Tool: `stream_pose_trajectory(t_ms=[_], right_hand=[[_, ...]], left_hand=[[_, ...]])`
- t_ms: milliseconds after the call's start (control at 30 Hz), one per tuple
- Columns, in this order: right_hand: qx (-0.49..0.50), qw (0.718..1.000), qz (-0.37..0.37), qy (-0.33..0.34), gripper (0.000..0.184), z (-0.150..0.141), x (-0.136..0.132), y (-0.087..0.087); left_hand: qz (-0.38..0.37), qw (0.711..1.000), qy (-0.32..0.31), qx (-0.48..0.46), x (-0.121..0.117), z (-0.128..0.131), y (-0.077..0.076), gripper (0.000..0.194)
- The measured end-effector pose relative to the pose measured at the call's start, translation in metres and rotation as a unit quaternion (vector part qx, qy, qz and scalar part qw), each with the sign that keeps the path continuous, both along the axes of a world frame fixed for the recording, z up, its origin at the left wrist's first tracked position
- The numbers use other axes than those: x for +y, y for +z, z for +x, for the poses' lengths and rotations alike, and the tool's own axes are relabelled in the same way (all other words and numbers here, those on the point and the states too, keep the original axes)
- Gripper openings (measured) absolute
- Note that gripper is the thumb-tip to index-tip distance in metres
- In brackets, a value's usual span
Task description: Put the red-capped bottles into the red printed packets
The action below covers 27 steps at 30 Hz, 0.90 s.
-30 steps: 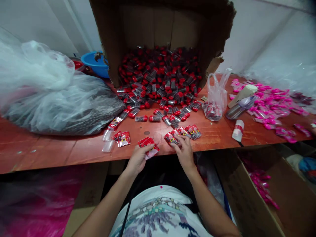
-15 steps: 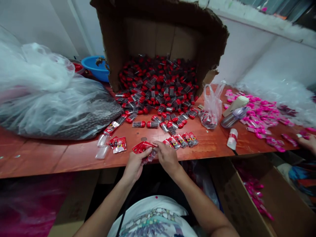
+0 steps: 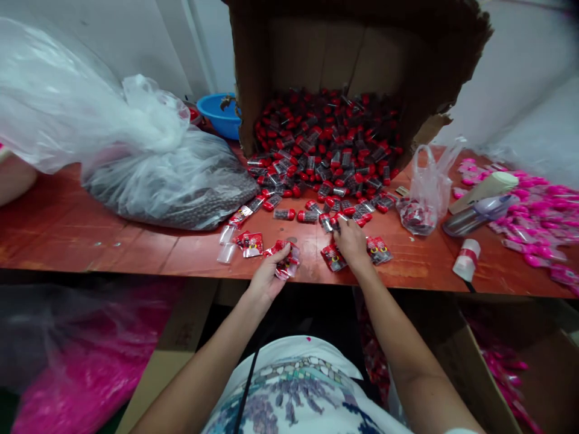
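Note:
My left hand (image 3: 268, 274) is closed around several red printed packets (image 3: 286, 260) with clear plastic edges, just above the table's front edge. Farther right, my right hand (image 3: 353, 244) reaches over the tabletop with its fingers bent down onto a small red-capped bottle (image 3: 338, 220) of dark grains at the front of the pile. Printed packets (image 3: 379, 250) lie in a row beside and partly under that hand. Left of my left hand rest another red packet (image 3: 253, 245) and a clear plastic sleeve (image 3: 226, 254).
A torn cardboard box (image 3: 253, 78) on its side spills red-capped bottles (image 3: 325, 144) onto the red table (image 3: 149, 253). A large plastic bag (image 3: 181, 181) sits left. On the right are a knotted bag (image 3: 418, 208), a drinking bottle (image 3: 474, 220), a white roll (image 3: 467, 259) and pink items (image 3: 538, 223).
My right hand has left the packets in my left hand and moved right and forward to the bottles. The view has swung left, so the scene sits farther right.

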State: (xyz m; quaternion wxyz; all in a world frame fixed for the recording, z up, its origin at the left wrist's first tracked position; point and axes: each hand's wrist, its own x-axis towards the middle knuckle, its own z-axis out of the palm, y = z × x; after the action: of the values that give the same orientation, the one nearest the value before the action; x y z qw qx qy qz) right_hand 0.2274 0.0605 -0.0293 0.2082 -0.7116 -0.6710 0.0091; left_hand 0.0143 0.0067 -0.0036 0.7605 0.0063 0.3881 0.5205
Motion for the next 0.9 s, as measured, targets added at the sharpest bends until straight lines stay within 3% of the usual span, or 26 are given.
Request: stream_pose_trajectory(t_ms=[67,133,233,300,400,667,833,900], right_hand=[[0.076,0.996,0.034,0.022,0.033,-0.008,-0.012,0.006],[0.208,0.975,0.056,0.06,0.036,-0.022,-0.033,0.014],[0.408,0.905,0.019,0.118,0.036,-0.047,-0.072,0.023],[0.474,0.87,-0.003,0.135,0.034,-0.062,-0.092,0.026],[0.493,0.859,0.004,0.139,0.031,-0.075,-0.106,0.023],[0.456,0.876,-0.001,0.159,0.033,-0.074,-0.104,0.014],[0.585,0.79,-0.129,0.127,0.038,-0.072,-0.108,0.014],[0.61,0.769,-0.151,0.117,0.039,-0.071,-0.108,0.016]], left_hand=[[-0.018,1.0,0.012,-0.007,0.0,-0.002,0.002,0.012],[-0.029,0.999,0.019,-0.011,0.001,-0.003,0.002,0.013],[-0.037,0.999,0.028,-0.009,0.003,-0.004,0.001,0.012],[-0.039,0.999,0.033,-0.001,0.004,-0.003,0.0,0.011],[-0.032,0.999,0.036,0.005,0.004,0.0,0.0,0.011],[0.015,0.999,0.017,0.036,-0.005,0.003,0.001,0.008],[0.09,0.992,0.013,0.087,-0.008,0.0,0.002,0.016],[0.119,0.987,0.01,0.105,-0.01,0.0,0.005,0.02]])
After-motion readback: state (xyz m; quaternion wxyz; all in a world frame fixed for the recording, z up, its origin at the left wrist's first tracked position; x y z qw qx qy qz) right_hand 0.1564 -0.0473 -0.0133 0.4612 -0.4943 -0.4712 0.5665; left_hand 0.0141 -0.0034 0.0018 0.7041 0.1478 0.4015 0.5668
